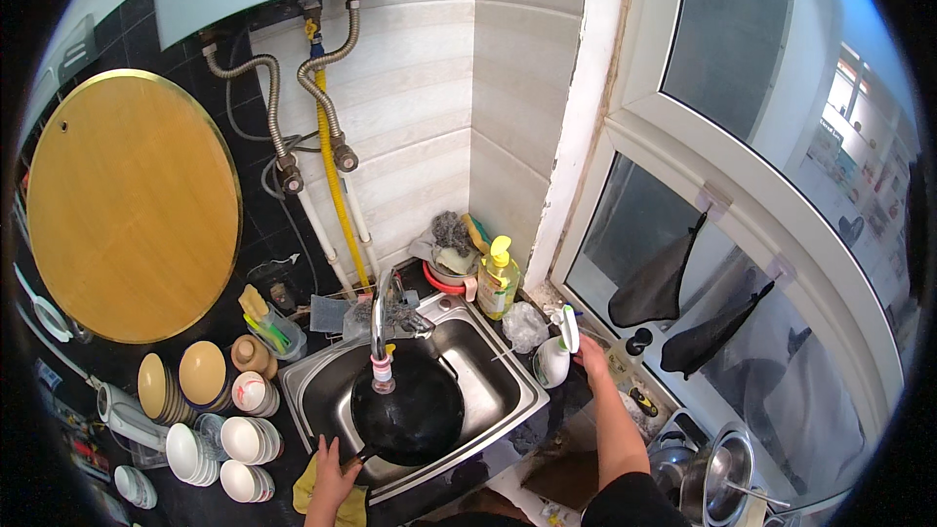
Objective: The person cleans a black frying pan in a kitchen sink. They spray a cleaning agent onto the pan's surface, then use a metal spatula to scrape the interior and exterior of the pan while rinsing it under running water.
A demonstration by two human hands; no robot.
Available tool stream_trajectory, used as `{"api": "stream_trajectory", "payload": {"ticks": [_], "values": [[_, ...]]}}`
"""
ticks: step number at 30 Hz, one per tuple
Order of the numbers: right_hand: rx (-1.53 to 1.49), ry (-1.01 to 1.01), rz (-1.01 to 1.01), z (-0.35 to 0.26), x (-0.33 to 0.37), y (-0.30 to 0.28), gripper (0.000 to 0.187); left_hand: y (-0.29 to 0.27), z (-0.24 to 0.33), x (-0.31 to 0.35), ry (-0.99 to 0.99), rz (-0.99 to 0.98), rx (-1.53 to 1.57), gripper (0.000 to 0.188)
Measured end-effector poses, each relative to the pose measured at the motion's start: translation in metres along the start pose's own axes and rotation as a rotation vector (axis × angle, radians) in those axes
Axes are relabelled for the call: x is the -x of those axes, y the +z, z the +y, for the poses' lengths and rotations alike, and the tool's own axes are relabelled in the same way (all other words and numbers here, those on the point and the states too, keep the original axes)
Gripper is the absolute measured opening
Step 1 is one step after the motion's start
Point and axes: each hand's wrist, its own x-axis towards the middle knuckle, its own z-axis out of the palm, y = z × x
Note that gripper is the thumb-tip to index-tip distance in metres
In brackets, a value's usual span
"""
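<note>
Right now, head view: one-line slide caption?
Black wok in a steel sink, left hand at its handle, right hand at a white spray bottle.

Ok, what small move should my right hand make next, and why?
Probably close your right hand around the white plastic spray bottle: its fingers are right at the bottle, but no firm grip can be made out. Your left hand is at the handle of the round black wok.

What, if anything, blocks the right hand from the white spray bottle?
Nothing visible. The right hand is right beside the white spray bottle, by its trigger head; contact is hard to confirm. The crumpled clear plastic bag sits on the bottle's other side, outside that gap.
</note>
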Motion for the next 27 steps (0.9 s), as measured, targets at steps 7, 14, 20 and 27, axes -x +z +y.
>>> {"api": "stream_trajectory", "payload": {"ticks": [7,14,20,27], "values": [[-0.186,0.247,-0.548,0.014,-0.066,0.022,0.041,-0.001,0.010,0.000,-0.044,-0.059,-0.072,0.074],[-0.679,0.021,-0.561,0.004,-0.087,0.021,0.042,-0.004,0.025,-0.010,-0.030,-0.025,-0.065,0.074],[-0.640,-0.022,-0.316,-0.043,-0.100,0.007,0.065,0.001,0.034,-0.017,-0.067,-0.064,-0.034,0.073],[-0.226,-0.186,-0.146,-0.061,-0.112,0.006,0.070,0.017,0.020,-0.023,0.060,-0.023,-0.160,0.073]]}}
